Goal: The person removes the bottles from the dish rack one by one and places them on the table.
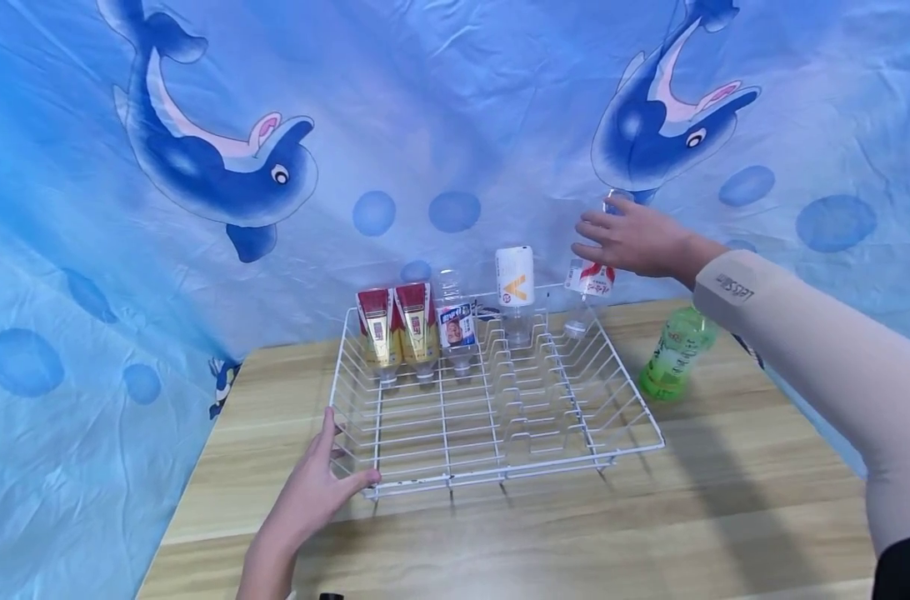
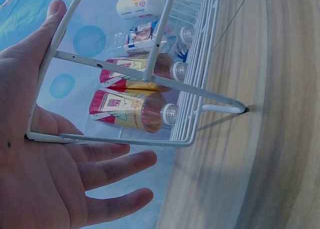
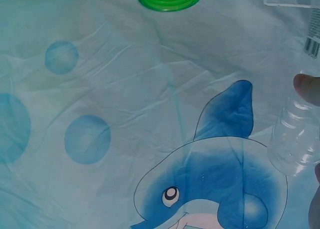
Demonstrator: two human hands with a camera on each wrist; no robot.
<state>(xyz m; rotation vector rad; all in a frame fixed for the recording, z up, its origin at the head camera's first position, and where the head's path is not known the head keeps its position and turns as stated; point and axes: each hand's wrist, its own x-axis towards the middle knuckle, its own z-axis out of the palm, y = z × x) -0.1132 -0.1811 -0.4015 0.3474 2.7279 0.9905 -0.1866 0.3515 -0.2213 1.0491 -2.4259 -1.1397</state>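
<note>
Nearest, the left hand (image 1: 312, 492) lies spread with straight fingers against the front left corner of the white wire dish rack (image 1: 492, 467), steadying it on the pale wooden surface (image 1: 650, 517) without curling round a wire. Beyond, along the rack's far edge, four bottles stand neck-down between the wires: two red-and-yellow labelled bottles (image 1: 398, 329) side by side at the left, a clear bottle with a blue-and-white label (image 1: 456, 327) just beside them, then a white-labelled bottle with an orange mark (image 1: 515, 287). At the rack's far right corner the right hand (image 1: 635, 240) grips the base of a clear plastic bottle with a red-and-white label (image 1: 588, 287), fingers curled over it, its neck pointing down into the rack. A green plastic bottle (image 1: 676, 352) stands on the surface outside the rack, near its right edge, in front of the blue dolphin-print cloth (image 1: 222, 167). To do this well, I judge the neck should be lowered straight between two upright wires until it seats, the left hand pressing the rack flat, and the grip should loosen only once the bottle stands without leaning.
</note>
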